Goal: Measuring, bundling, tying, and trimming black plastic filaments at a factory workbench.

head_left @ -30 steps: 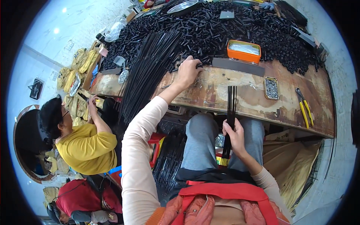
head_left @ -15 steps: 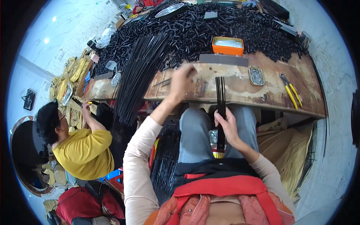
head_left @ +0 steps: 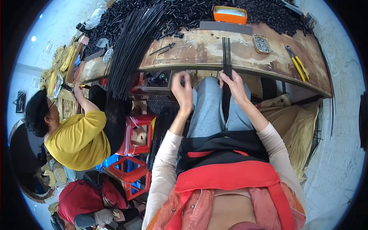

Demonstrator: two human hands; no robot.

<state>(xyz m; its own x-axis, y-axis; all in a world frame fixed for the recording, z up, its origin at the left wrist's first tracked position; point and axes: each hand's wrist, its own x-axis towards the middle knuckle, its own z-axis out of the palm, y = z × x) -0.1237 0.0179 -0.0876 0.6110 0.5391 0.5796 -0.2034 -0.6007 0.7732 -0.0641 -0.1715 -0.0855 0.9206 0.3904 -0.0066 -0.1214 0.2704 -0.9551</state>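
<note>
While the lower part of the thin black rods [head_left: 227,57] ran down over the person's lap [head_left: 209,111], just in front of the worktop [head_left: 278,57], we saw the right grip [head_left: 234,84] clasped around them near the worktop's front edge. The rods passed between its thumb and fingers, their upper lengths reaching out over the worktop; we could not tell whether they touched it. Farther left along the same edge, just off the worktop, we found the left grip [head_left: 182,91] apart from the rods, its fingers curled; a dark patch showed among them, but we could not tell whether anything was grasped.

On the worktop's left part we noted a larger bundle of black rods [head_left: 132,46] hanging past its front edge, and nearer its middle a slim black piece [head_left: 164,48]. Black tubes [head_left: 191,15] were heaped across its far side, beside an orange box [head_left: 230,17]. On its right part lay a tin of shiny bits [head_left: 261,44] and yellow-handled pliers [head_left: 297,65].
</note>
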